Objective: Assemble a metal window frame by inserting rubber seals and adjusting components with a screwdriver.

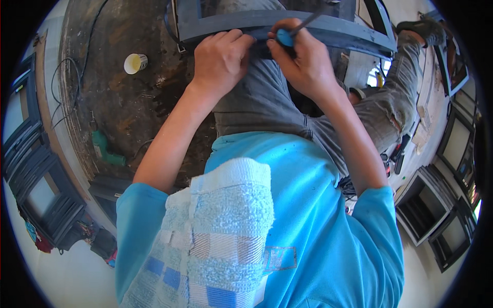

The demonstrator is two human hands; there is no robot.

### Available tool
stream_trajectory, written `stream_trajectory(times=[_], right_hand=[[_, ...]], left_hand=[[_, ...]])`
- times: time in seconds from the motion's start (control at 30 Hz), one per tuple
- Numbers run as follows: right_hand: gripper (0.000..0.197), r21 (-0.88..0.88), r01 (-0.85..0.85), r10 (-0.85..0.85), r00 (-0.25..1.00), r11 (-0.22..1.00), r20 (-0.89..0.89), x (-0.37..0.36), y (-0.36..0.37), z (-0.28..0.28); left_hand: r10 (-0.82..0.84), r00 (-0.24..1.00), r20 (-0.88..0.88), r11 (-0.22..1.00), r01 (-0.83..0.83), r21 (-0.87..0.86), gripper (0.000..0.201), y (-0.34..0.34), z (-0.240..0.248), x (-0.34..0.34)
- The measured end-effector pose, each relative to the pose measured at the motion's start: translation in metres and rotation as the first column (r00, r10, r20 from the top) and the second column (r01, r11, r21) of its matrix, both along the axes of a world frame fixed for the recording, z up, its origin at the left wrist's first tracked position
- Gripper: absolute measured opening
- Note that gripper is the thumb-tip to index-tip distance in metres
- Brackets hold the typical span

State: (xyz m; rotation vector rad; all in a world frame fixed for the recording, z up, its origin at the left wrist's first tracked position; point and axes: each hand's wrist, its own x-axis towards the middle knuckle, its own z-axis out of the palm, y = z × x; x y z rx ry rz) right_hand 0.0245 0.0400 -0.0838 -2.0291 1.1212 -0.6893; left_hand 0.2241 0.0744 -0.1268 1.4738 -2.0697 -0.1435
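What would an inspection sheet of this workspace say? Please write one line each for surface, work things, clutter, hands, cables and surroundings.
Surface: dark brown work surface, stained and scuffed.
Work things: dark grey frame in front of the person; blue-handled tool at the right hand.
Clutter: white cup, tipped toward the camera, with yellowish inside; green power tool lying nearer the person.
Hands: left hand at the frame's near edge, fingertips partly hidden; right hand closed on the blue-handled tool.
Cables: dark cable, loosely looped at the left of the surface.
Surroundings: more dark frames stacked at the left; others at the right.
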Motion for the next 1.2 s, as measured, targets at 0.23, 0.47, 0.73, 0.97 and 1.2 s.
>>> stream_trajectory(times=[0.23, 0.47, 0.73, 0.97, 1.2], right_hand=[[0.023, -0.124, -0.001, 0.010, 0.998, 0.992, 0.069, 0.003, -0.005, 0.007], [0.020, -0.124, 0.079, 0.006, 0.821, 0.989, 0.571, 0.009, -0.005, 0.038], [0.017, -0.092, 0.087, -0.046, 0.925, 0.992, 0.377, 0.008, -0.015, 0.047], [0.023, -0.081, 0.074, -0.048, 0.959, 0.994, 0.278, -0.002, -0.008, 0.019], [0.021, -0.003, 0.016, -0.017, 1.000, 1.000, -0.008, -0.006, -0.004, -0.004]], left_hand=[[-0.010, 1.000, -0.025, 1.000, 0.010, -0.011, 0.019, 0.003, -0.003, 0.003], [0.022, 0.998, -0.060, 0.999, -0.023, -0.023, 0.018, 0.009, -0.004, 0.016], [0.014, 0.999, -0.052, 0.999, -0.015, -0.029, 0.015, 0.010, -0.005, 0.017], [0.026, 0.999, -0.044, 0.999, -0.028, -0.031, 0.015, 0.006, -0.006, 0.016], [0.015, 0.999, -0.043, 1.000, -0.014, 0.011, 0.021, 0.007, -0.006, 0.013]])
